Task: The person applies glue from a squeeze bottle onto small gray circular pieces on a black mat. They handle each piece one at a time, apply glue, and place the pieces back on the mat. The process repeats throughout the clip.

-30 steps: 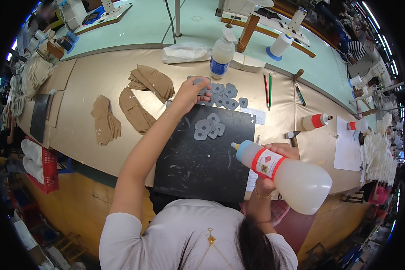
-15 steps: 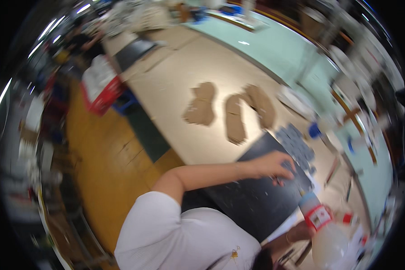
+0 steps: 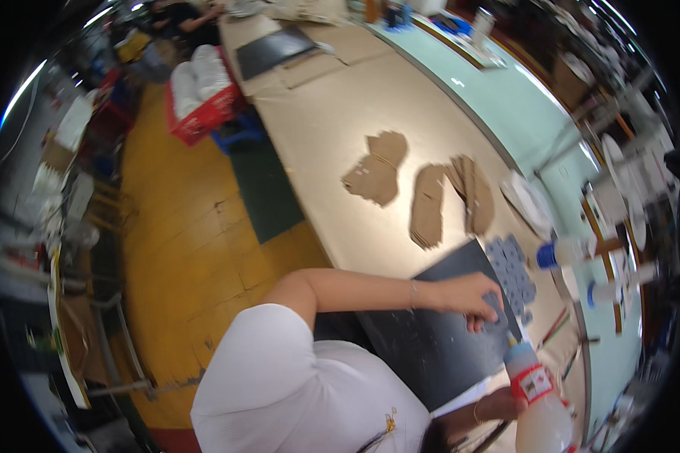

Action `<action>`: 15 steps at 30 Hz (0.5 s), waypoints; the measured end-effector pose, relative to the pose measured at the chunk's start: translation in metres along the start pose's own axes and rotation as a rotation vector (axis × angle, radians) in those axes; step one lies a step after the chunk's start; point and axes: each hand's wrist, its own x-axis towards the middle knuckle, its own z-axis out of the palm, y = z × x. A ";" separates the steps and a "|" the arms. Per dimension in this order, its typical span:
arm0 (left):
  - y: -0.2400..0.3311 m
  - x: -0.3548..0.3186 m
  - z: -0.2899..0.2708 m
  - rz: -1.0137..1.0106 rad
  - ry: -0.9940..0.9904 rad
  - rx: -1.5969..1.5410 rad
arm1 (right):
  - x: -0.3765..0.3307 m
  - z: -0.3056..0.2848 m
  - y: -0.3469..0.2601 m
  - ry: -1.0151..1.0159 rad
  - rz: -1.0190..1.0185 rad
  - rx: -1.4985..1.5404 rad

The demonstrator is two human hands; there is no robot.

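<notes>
My left hand (image 3: 467,296) reaches over a black board (image 3: 423,343) with its fingers closed on a small flat grey piece (image 3: 494,303). In my right hand (image 3: 499,405) is a squeeze bottle (image 3: 544,419) with a whitish body, a red-edged label and a pale blue cap. The bottle is tilted, its narrow tip near the left hand's fingers and the board's right edge. Just beyond the board, several similar grey pieces (image 3: 511,272) lie in close rows. My right fingers are partly hidden behind the bottle.
Stacks of brown cut pieces (image 3: 429,205) lie on the beige table (image 3: 340,113). A blue-capped bottle (image 3: 557,254) and a white dish (image 3: 527,204) stand on the right, by a pale green surface (image 3: 499,98). Left of the table is a red crate (image 3: 208,113); another person (image 3: 193,23) is far back.
The whole view has shifted, with the table's things now further right in the picture. My left hand still holds over the board and the bottle stays tilted in my right hand.
</notes>
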 end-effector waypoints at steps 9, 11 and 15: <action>0.025 -0.009 0.017 -0.063 0.147 0.231 | 0.005 0.005 -0.021 -0.204 -0.077 -0.028; 0.030 -0.009 0.023 -0.081 0.168 0.255 | 0.007 -0.001 -0.021 -0.267 -0.091 -0.025; 0.034 -0.010 0.028 -0.091 0.161 0.323 | 0.005 -0.003 -0.024 -0.285 -0.078 -0.007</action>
